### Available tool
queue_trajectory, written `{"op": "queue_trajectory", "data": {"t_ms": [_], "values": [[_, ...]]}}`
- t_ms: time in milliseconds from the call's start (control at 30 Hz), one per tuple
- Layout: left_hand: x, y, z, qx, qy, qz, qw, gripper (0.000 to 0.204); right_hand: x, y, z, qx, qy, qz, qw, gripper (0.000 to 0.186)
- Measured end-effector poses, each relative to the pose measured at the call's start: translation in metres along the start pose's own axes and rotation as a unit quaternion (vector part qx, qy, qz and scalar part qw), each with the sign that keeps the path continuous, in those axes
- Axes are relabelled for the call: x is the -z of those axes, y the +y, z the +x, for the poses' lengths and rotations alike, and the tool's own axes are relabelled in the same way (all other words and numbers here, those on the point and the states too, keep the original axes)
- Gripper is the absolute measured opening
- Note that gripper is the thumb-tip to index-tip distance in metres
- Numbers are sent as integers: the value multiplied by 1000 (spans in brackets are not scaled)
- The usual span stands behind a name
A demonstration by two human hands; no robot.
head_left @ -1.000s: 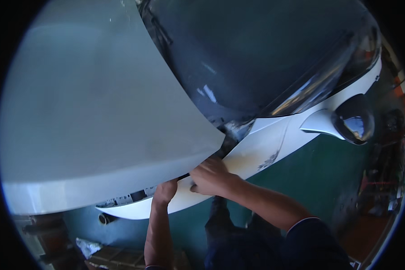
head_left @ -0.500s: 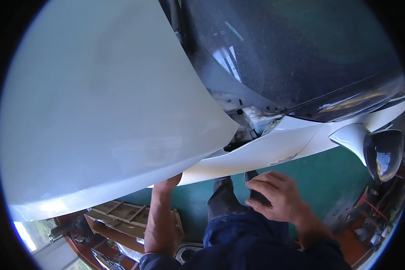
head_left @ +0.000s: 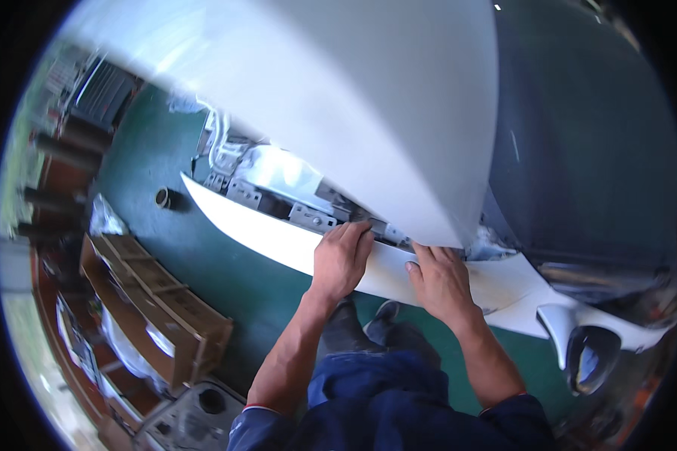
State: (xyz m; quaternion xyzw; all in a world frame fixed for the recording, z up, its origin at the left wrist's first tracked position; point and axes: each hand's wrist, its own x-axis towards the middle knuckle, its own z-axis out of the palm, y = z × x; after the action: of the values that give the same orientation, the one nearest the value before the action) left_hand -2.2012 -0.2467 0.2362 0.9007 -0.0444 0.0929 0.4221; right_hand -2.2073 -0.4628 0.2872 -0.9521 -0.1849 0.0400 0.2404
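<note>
A white car hood (head_left: 399, 98) is tilted up over a white fender (head_left: 271, 240), with a gap along the inner side of the fender. My left hand (head_left: 342, 259) is closed over the fender's top edge, its fingers curled into the gap. Further right, my right hand (head_left: 444, 286) lies on the fender near the hood's rear corner. Its thumb is spread from the fingers, and the fingertips reach under the hood's lower edge, where they are partly hidden. In the gap metal brackets (head_left: 312, 216) show beside my left hand.
A white side mirror (head_left: 560, 331) sticks out at the right, below the dark windshield (head_left: 579, 150). Long cardboard boxes (head_left: 158, 286) stand at the left, near a small round container (head_left: 165, 198) on the green floor (head_left: 135, 169). My shoe (head_left: 384, 314) shows below the fender.
The hood has risen from nearly closed, exposing the brackets beneath it. My left hand has gone from the hood's edge to the fender; my right hand has moved up onto the fender. The view has shifted.
</note>
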Motion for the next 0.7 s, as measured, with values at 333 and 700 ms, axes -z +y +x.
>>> {"op": "queue_trajectory", "data": {"t_ms": [333,700], "values": [[49,-108,-18,-10,181,34,983,25,-32,-10,39,-25,-5,13,1000,34],[38,-150,-20,-68,150,91,982,34,-48,-19,43,-132,40,-10,990,33]]}}
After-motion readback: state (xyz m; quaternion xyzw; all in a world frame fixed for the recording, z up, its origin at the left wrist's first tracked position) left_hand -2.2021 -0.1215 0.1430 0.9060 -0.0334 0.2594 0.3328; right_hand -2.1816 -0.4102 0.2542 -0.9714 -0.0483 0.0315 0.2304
